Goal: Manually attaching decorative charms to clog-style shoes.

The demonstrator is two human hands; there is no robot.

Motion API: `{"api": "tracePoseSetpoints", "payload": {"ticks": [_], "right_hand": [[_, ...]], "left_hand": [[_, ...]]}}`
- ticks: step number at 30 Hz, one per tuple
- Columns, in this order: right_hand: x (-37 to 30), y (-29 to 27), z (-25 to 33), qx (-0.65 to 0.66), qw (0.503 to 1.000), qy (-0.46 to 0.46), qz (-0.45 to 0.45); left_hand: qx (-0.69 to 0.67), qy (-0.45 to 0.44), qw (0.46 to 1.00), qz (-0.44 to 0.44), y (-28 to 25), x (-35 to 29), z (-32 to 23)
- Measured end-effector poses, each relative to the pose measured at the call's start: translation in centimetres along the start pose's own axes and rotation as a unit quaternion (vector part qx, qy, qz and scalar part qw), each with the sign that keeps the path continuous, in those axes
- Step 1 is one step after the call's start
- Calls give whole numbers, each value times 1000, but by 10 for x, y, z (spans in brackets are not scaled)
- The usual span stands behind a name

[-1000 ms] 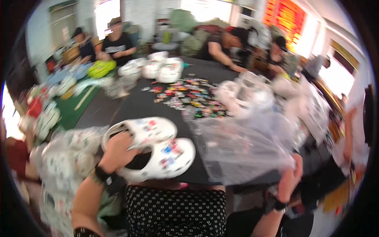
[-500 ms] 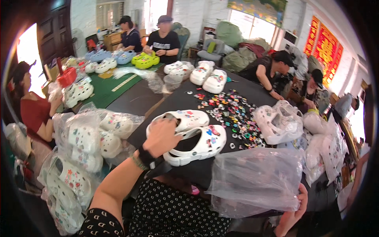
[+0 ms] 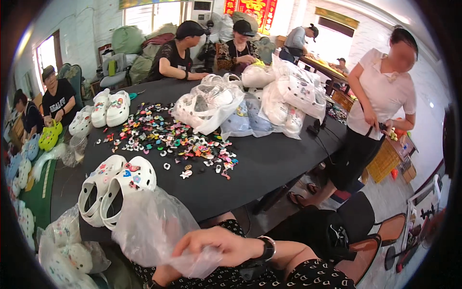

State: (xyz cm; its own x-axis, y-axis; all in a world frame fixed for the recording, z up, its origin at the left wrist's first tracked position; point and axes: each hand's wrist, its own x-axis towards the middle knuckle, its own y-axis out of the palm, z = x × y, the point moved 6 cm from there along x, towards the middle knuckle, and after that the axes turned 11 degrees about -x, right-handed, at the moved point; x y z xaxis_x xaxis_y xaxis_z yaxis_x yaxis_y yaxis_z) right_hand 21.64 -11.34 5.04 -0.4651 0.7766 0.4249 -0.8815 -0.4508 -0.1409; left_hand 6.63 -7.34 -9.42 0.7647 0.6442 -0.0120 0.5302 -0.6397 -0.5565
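Hands (image 3: 217, 244) on clear bag (image 3: 149, 224); white clogs (image 3: 140, 169), toes and long axes pointing away

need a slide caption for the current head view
Right hand gripping a translucent plastic bag, near decorated white clogs and loose colourful charms on a black table.
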Motion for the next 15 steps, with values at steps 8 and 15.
{"api": "tracePoseSetpoints", "payload": {"ticks": [8, 15], "right_hand": [[-1, 10, -8, -67, 998, -6, 13], [9, 9, -28, -155, 988, 7, -20]], "left_hand": [[-571, 62, 802, -164, -20, -51, 23], [-819, -31, 521, -237, -20, -93, 54]]}}
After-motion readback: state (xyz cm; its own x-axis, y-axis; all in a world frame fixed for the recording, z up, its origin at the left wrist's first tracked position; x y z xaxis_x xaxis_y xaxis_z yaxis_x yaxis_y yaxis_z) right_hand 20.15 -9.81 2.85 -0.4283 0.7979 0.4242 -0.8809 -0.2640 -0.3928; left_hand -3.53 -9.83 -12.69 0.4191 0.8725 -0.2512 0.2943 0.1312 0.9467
